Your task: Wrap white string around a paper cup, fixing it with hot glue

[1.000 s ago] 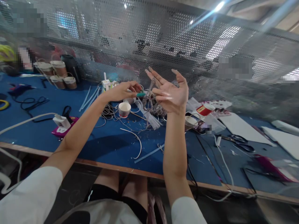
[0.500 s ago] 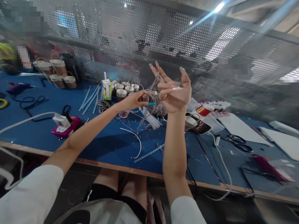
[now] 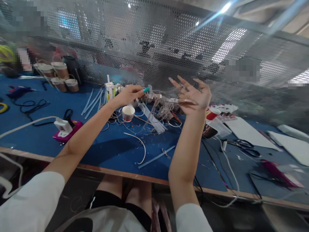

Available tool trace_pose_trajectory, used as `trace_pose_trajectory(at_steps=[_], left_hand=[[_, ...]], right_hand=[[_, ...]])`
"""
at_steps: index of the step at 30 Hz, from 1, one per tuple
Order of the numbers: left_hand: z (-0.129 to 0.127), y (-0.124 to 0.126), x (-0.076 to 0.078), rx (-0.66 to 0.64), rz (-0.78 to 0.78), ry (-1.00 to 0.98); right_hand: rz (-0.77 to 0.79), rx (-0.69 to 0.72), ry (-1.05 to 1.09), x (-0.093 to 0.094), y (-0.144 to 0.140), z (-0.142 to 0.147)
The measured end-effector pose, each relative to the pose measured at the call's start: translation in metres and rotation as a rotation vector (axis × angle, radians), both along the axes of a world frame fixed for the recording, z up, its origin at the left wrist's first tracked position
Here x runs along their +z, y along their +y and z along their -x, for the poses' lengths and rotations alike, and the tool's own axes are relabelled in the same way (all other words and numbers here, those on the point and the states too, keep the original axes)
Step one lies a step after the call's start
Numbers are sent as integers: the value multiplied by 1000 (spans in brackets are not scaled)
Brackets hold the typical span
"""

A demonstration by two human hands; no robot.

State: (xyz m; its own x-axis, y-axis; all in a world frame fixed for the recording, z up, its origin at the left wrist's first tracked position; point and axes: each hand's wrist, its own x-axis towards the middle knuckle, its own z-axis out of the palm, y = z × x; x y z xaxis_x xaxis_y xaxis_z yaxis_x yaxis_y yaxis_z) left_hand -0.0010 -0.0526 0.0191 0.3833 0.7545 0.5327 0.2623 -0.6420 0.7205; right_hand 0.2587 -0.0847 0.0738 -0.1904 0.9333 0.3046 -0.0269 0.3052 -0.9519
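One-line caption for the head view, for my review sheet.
Above a cluttered blue table, the left hand pinches a teal-tipped tool while the right hand spreads open, thin wires between them.

Person, seated: white short sleeves on both arms, forearms bare; black shorts, knees bare. Left hand (image 3: 127,95) and right hand (image 3: 194,96) ungloved; long pale nails on the fingers (image 3: 184,101).

A white paper cup (image 3: 128,113) is standing on the blue table (image 3: 48,135) just below the grip. Scissors (image 3: 246,146) are lying well off to its right, while brown cups (image 3: 59,75) are sitting far left beside a perforated screen (image 3: 154,45).
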Motion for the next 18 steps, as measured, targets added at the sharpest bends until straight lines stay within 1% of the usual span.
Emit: trace_pose_trajectory(at_steps=[3, 5, 8, 10, 12, 14, 15, 16, 17, 18], left_hand=[[11, 2, 5, 120, -6, -63], [16, 4, 6, 184, -35, -74], [19, 6, 7, 269, -106, -68], [19, 7, 6, 333, -156, -64], [20, 7, 6, 379, -186, -53], [20, 8, 5, 386, -201, -33], [20, 8, 5, 376, -205, -24], [20, 8, 5, 358, -207, -18], [20, 8, 5, 337, -206, -17], [19, 7, 6, 316, -202, -20]], right_hand=[[123, -122, -12, -8, 14, -5], [188, -134, 16, -15, 25, -4], [230, -152, 6, -27, 43, 0], [230, -249, -92, -37, 54, -1], [155, -407, -229, -46, 61, -5], [11, -571, -359, -51, 63, -10], [-54, -629, -423, -52, 60, -11], [-94, -657, -482, -51, 57, -11], [-104, -652, -529, -48, 51, -8], [-95, -610, -556, -44, 44, -3]])
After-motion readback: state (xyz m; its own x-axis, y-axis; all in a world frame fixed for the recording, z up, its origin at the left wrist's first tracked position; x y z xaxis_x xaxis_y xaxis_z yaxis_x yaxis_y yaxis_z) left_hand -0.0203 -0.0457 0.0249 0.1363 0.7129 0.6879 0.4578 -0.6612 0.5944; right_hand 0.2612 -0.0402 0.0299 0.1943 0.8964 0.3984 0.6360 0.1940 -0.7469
